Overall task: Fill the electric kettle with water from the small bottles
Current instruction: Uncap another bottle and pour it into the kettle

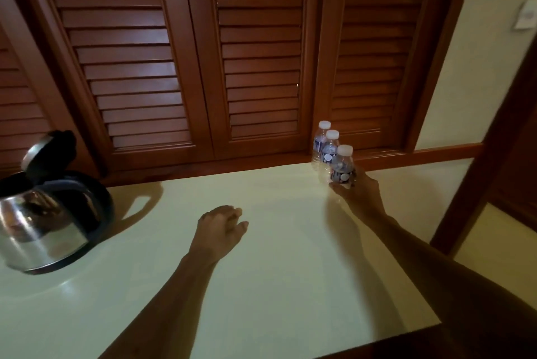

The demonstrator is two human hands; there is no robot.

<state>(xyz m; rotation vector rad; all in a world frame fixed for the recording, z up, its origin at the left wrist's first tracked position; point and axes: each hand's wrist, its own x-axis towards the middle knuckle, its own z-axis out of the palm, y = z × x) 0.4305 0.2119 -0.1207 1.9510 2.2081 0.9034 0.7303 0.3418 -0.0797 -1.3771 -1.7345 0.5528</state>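
A steel electric kettle point(43, 213) with a black handle stands at the left of the pale table point(261, 286), its lid tipped open. Three small clear water bottles with white caps and dark labels stand in a row at the table's far right. My right hand point(359, 193) grips the nearest bottle point(343, 168) around its lower half. The middle bottle point(329, 149) and the far bottle point(320, 139) stand just behind it. My left hand point(220, 227) hovers over the middle of the table, fingers loosely curled, holding nothing.
Dark wooden louvred shutters point(255, 53) rise directly behind the table. A wooden post point(479, 161) and cream wall stand to the right. The table's right edge runs diagonally close to my right forearm.
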